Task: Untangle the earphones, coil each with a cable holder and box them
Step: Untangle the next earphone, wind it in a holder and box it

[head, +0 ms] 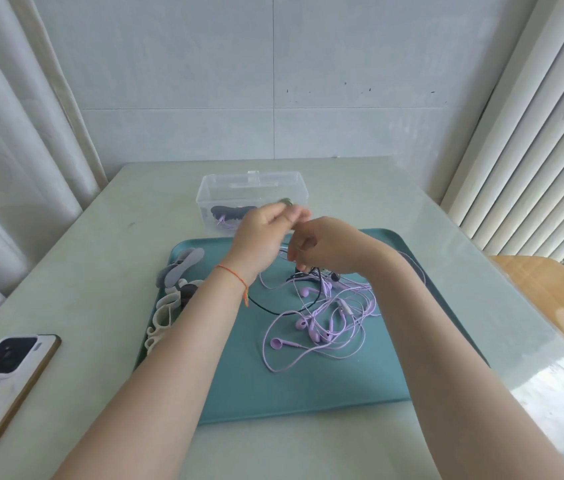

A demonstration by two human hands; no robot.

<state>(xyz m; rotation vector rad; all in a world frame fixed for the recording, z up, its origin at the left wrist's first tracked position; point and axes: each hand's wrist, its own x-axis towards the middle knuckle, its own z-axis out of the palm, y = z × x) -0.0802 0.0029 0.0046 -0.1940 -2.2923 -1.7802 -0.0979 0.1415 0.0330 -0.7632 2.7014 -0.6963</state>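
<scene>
A tangle of purple earphones (329,323) lies on the teal tray (245,393), with a black earphone cable (270,310) running through it. My left hand (266,230) is raised above the tray's far edge and pinches a small grey-green piece, blurred, at its fingertips. My right hand (322,247) is beside it, fingers curled round the black cable that hangs down to the tangle. A clear plastic box (252,192) stands behind the tray and holds one coiled purple earphone in a dark holder (230,213).
Several cable holders, grey (180,268) and cream (162,317), lie along the tray's left side. A white phone (10,362) lies face down at the table's left front. Curtains hang left, a radiator stands right, and a wooden surface sits beyond the table's right edge.
</scene>
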